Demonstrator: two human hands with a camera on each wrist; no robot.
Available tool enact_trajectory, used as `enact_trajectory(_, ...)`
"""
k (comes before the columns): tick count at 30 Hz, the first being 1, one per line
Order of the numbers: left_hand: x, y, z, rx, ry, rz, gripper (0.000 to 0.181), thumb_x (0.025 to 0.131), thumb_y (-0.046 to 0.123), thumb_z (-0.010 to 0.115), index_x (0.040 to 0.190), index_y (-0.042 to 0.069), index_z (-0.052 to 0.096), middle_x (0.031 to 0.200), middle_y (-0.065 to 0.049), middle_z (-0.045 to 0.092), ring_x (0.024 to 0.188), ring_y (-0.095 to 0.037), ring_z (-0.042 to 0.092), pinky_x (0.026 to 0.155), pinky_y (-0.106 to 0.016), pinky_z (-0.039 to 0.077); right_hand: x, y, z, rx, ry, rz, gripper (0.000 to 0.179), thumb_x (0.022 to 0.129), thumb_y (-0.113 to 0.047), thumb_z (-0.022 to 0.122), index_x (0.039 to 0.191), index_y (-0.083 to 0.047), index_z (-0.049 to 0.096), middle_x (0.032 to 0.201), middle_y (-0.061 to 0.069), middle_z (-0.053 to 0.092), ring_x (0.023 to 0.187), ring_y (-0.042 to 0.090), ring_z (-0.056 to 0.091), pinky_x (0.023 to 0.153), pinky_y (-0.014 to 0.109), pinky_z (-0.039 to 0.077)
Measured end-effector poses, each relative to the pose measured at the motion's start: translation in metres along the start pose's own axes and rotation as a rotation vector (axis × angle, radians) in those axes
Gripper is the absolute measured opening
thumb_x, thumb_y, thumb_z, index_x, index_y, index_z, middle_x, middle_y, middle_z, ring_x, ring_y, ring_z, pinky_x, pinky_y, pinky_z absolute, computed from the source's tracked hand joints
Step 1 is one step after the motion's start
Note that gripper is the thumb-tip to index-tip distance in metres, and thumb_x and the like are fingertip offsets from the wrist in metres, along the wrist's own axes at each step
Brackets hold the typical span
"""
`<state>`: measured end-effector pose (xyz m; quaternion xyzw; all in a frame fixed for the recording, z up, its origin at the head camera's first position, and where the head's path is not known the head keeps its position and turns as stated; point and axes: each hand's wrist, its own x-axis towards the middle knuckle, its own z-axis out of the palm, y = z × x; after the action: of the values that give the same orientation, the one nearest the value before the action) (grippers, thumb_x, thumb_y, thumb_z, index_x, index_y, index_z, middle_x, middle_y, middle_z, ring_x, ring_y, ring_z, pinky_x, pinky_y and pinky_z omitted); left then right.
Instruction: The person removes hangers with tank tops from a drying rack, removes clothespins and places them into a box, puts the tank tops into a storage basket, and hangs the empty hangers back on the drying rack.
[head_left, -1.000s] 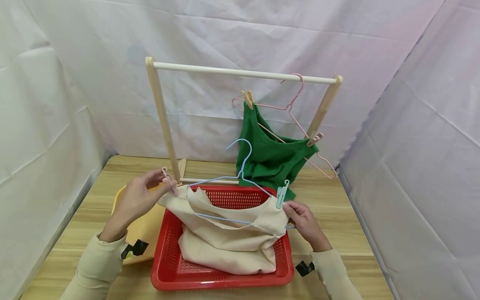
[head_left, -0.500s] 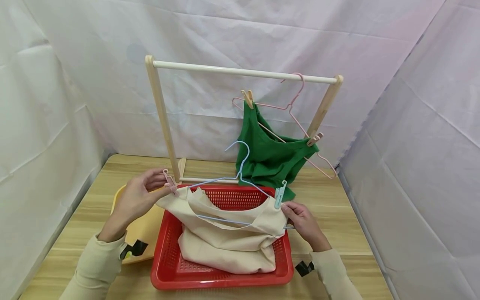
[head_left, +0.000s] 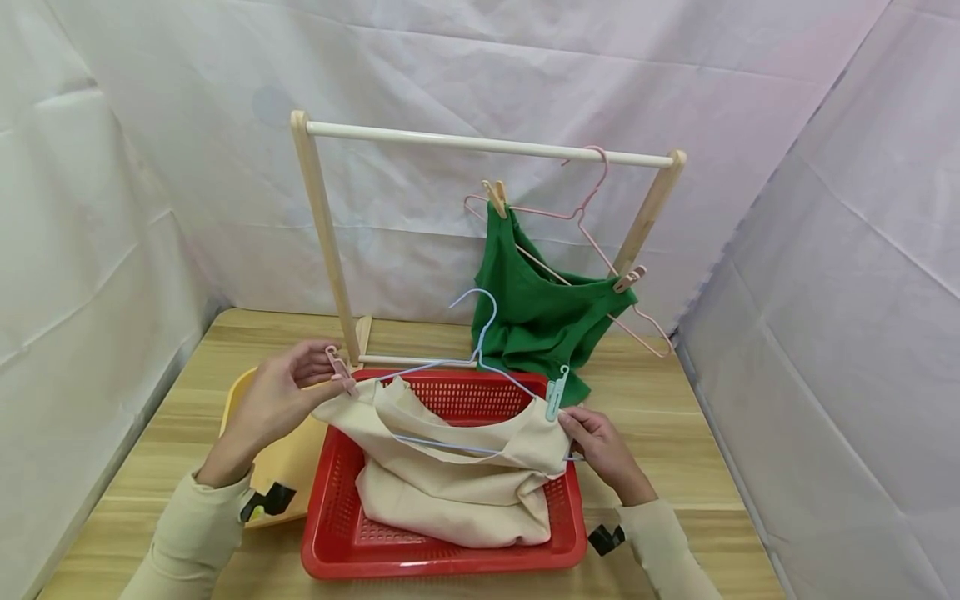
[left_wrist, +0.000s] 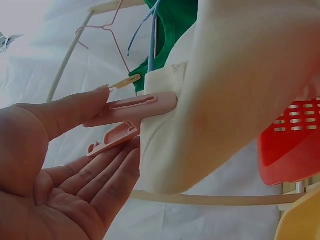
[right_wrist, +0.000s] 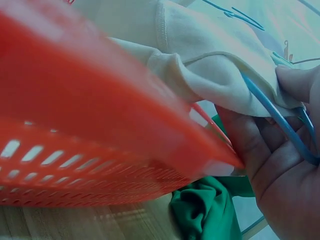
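While pinching a pink plastic clothes-peg (left_wrist: 125, 114) with left hand (head_left: 279, 400), grips with right hand (head_left: 607, 452) a cream cloth garment (head_left: 457, 500) on thin blue hanger (right_wrist: 277, 117), draped into a red perforated plastic basket (head_left: 450, 570).

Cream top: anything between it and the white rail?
Low down, the red basket's far wall stands between the cream top and rack; the green top hangs farther right. Nothing visible blocks the white rail's left half.

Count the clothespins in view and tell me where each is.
4: a pink clothespin at the left hand, a teal one on the cream garment near the right hand, a yellow one and a brown one on the green garment. Others may be hidden.
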<state>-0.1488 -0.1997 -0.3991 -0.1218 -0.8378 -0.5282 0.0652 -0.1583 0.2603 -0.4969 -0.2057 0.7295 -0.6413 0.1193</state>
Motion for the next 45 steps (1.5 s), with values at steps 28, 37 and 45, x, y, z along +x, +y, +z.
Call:
enact_trajectory(28,-0.011,0.003,0.005,0.085,0.074,0.007,0.026,0.076,0.011,0.086,0.093,0.008,0.066,0.091,-0.006,0.074,0.078,-0.006,0.07,0.071,-0.017,0.055,-0.003,0.002,0.0,-0.025,-0.006,-0.023,0.032,0.107,-0.012,0.042,0.121,0.011,0.058,0.099,-0.004,0.069,0.077,0.008,0.066,0.068,0.028,0.058)
enact_trajectory(37,-0.016,0.002,0.006,0.133,0.109,0.034,0.024,0.074,0.008,0.087,0.084,0.013,0.066,0.086,-0.002,0.074,0.071,-0.005,0.071,0.064,-0.018,0.054,-0.011,-0.002,0.001,-0.056,0.008,0.014,0.032,0.107,-0.014,0.043,0.125,0.008,0.058,0.102,-0.004,0.069,0.078,0.011,0.067,0.07,0.03,0.059)
enact_trajectory(45,-0.018,0.003,0.007,0.153,0.133,0.071,0.024,0.073,0.002,0.086,0.074,0.015,0.065,0.081,0.0,0.074,0.067,-0.004,0.07,0.06,-0.018,0.052,-0.015,-0.002,0.002,-0.042,-0.005,0.003,0.03,0.107,-0.012,0.042,0.123,0.008,0.059,0.101,-0.003,0.069,0.078,0.011,0.067,0.068,0.031,0.059)
